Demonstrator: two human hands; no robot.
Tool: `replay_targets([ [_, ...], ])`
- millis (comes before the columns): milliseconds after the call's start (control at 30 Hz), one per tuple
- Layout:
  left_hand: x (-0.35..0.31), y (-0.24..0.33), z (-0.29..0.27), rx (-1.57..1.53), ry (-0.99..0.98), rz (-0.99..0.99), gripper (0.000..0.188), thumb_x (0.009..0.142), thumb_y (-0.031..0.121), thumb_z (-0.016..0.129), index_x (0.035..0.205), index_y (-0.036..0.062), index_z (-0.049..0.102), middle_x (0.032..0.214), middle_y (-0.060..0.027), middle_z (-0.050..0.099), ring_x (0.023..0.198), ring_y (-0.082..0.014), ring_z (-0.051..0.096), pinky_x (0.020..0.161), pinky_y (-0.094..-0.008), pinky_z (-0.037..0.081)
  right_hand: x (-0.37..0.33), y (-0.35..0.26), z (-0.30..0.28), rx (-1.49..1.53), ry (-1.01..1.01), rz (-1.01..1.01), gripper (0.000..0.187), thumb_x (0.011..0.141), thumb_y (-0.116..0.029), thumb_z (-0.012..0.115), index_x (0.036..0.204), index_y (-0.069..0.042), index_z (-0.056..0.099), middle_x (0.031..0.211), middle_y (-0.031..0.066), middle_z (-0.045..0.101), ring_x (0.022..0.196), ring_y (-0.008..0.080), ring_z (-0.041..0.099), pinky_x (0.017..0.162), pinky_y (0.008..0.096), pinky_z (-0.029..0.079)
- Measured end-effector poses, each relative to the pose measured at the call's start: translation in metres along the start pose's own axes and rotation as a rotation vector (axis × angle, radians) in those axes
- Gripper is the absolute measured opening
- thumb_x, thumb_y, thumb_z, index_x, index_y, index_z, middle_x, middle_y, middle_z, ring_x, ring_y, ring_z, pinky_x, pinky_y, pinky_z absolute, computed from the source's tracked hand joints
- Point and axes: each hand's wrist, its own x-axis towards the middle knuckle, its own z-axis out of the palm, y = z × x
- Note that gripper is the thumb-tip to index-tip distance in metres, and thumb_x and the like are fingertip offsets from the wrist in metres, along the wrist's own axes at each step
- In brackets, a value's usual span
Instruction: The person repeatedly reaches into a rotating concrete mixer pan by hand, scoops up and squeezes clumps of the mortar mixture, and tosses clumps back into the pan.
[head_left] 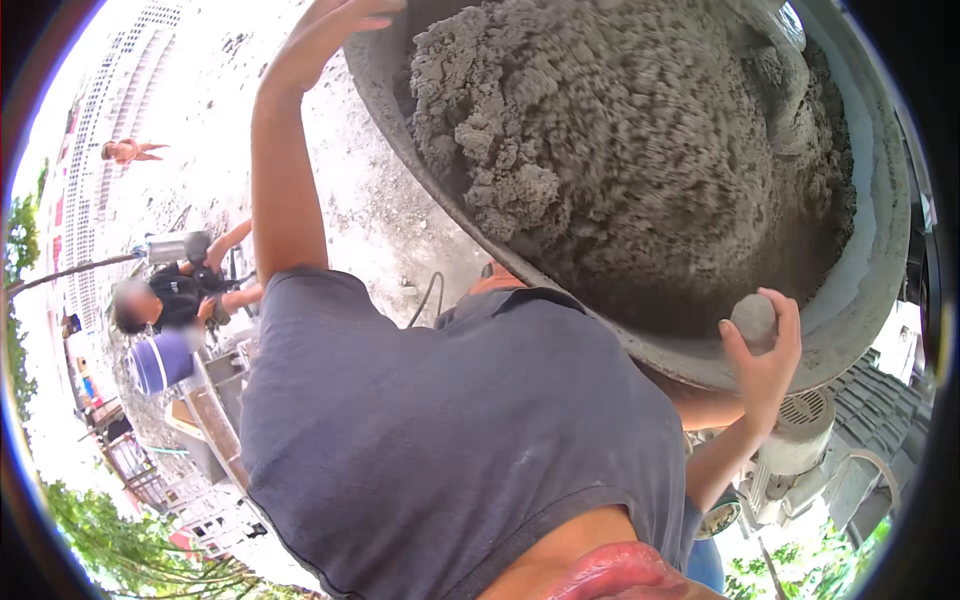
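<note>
A large round metal mixing pan (420, 150) holds a heap of grey, crumbly, damp-looking mix (640, 150), part of it smeared by motion. My left hand (335, 35) reaches to the pan's left rim with its fingers stretched out over the edge, partly cut off by the top of the picture. Whether it bears on the rim I cannot tell. Just inside the near right rim, my right hand (775, 345) grips a smooth grey ball (755, 323), similar in colour to the mix, between thumb and fingers. A mix-coated metal arm (785, 80) stands in the pan at the upper right.
A grey motor (803, 415) sits below the pan's right side, beside stacked grey slabs (875, 410). Off to the left are a person in a black shirt (178, 298), a purple drum (160, 362) and a metal frame (215, 410). Another person (125, 151) is farther away.
</note>
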Motion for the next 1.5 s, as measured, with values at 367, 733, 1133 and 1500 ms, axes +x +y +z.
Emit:
replay_targets([
  [367,-0.004,-0.053,0.036,-0.190,0.033,-0.061,0.042,0.097,0.026,0.051,0.133,0.0061,0.049,0.147,-0.0072,0.032,0.108,-0.0176,0.058,0.089,-0.0308,0.047,-0.038,0.042,0.024,0.202,0.455,0.424,0.044,0.077,-0.020,0.078,0.112,-0.003,0.058,0.107,0.0074,0.058,0.096,0.0200,0.055,0.087,0.0327,0.044],
  [733,0.018,-0.050,0.059,-0.058,-0.161,-0.166,0.039,0.097,0.020,0.047,0.134,0.0053,0.048,0.146,-0.0065,0.027,0.108,-0.0150,0.055,0.090,-0.0295,0.045,-0.036,0.042,0.037,0.137,0.765,0.308,0.050,0.078,-0.028,0.079,0.112,0.002,0.058,0.103,0.0113,0.059,0.077,0.0177,0.061,0.057,0.0259,0.059],
  [1133,0.090,-0.111,0.161,0.581,-1.198,-0.125,0.041,0.096,0.028,0.042,0.131,0.0079,0.051,0.135,-0.0164,0.047,0.123,-0.0287,0.048,0.102,-0.0378,0.039,-0.035,0.042,0.036,0.100,0.754,0.339,0.047,0.079,-0.022,0.078,0.112,0.003,0.057,0.104,0.0125,0.060,0.078,0.0183,0.063,0.057,0.0250,0.060],
  [1500,0.041,-0.204,0.250,1.102,-1.108,-0.500,0.075,0.095,0.059,0.018,0.123,0.0042,0.060,0.144,-0.0179,0.039,0.138,-0.0350,0.026,0.112,-0.0563,0.022,-0.041,0.046,0.037,-0.024,0.761,0.405,0.051,0.075,-0.032,0.082,0.109,-0.001,0.061,0.103,0.0098,0.062,0.089,0.0194,0.062,0.073,0.0301,0.053],
])
